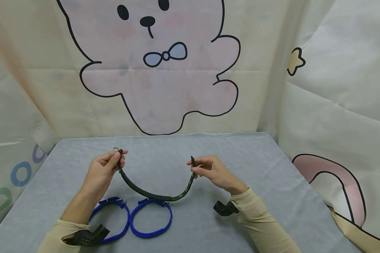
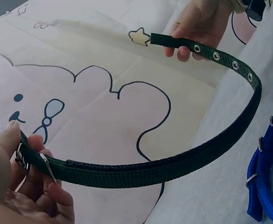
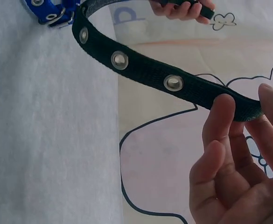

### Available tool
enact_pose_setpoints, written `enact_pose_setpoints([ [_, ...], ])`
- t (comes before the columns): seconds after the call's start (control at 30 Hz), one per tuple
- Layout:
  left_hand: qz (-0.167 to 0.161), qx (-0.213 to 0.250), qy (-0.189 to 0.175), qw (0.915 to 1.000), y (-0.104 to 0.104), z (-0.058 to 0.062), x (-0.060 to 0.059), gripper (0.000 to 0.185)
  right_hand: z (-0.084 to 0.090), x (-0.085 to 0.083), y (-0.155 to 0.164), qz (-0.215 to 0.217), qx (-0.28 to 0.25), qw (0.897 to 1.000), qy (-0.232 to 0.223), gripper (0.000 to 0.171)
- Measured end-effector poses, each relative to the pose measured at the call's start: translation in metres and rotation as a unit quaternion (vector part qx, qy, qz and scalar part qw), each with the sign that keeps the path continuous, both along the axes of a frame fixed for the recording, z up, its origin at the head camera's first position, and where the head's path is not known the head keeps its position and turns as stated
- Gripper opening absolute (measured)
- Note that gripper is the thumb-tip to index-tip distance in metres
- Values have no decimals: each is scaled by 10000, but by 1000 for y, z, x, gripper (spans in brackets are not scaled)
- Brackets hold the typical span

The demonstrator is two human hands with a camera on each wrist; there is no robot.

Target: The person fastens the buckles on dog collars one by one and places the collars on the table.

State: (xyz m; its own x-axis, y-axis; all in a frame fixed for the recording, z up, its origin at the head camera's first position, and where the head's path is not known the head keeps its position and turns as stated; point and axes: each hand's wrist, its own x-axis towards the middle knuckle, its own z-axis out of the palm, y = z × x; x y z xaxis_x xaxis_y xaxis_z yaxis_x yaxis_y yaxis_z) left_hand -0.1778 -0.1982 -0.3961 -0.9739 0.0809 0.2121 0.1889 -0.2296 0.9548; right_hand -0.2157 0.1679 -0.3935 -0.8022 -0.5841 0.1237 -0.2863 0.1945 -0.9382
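Observation:
A dark green collar [image 1: 155, 196] hangs in a U-shaped curve between the two hands. At its buckle end, the left hand [image 1: 102, 168] pinches it between thumb and fingers; the metal buckle [image 2: 22, 157] shows there in the left wrist view. The right hand [image 1: 220, 174] pinches the opposite strap end, whose tip sticks up past the fingers. Metal-rimmed eyelets [image 3: 173, 83] run along the strap near this hand. Below, two blue collars lie as closed loops on the table: one blue collar [image 1: 128, 217] beside the left wrist, another blue collar [image 1: 150, 234] to its right.
A grey cloth covers the table [image 1: 196, 228]. Behind it hangs a pale curtain [image 1: 164, 91] with a cartoon bear, and printed sheets flank both sides. Each sleeve carries a black wrist device, such as the right device [image 1: 225, 208].

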Motion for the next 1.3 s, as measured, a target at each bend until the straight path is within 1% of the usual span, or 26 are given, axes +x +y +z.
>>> enact_pose_setpoints([
  [0.1, 62, -486, -4, 9988, 3, 4, 2, 22, -1, 1, -3, 28, -1, 10000, 13, 27],
  [0.23, 130, -1116, 56, 9936, 8, 9, 5, 21, -2, 4, -7, 123, -14, 9999, 14, 26],
  [0.43, 96, -1838, 467, 9818, 18, 13, 11, 21, -6, 6, -9, 286, 14, 9996, -78, 29],
  [0.57, 117, -2050, 784, 9755, 24, 13, 14, 21, -7, 7, -9, 396, 62, 9991, -142, 34],
  [0.63, 157, -2126, 928, 9726, 26, 13, 14, 21, -8, 6, -10, 433, 43, 9990, -80, 34],
  [0.73, 288, -2328, 1096, 9659, 28, 13, 16, 22, -10, 6, -11, 485, -133, 9987, 59, 33],
  [0.9, 569, -2742, 1211, 9523, 30, 13, 20, 23, -14, 6, -13, 464, -361, 9979, 272, 33],
  [1.0, 614, -2865, 1250, 9479, 32, 12, 20, 22, -15, 7, -14, 429, -358, 9978, 364, 33],
  [1.03, 601, -2873, 1269, 9475, 33, 12, 20, 22, -14, 7, -14, 420, -350, 9978, 387, 33],
  [1.07, 566, -2835, 1258, 9490, 34, 11, 21, 22, -14, 8, -14, 404, -314, 9978, 414, 33],
  [1.23, 263, -2391, 1151, 9638, 38, 11, 21, 25, -12, 8, -16, 241, -1, 9982, 544, 32],
  [1.3, 158, -2255, 1166, 9671, 40, 11, 21, 25, -11, 9, -16, 202, 81, 9981, 569, 32],
])
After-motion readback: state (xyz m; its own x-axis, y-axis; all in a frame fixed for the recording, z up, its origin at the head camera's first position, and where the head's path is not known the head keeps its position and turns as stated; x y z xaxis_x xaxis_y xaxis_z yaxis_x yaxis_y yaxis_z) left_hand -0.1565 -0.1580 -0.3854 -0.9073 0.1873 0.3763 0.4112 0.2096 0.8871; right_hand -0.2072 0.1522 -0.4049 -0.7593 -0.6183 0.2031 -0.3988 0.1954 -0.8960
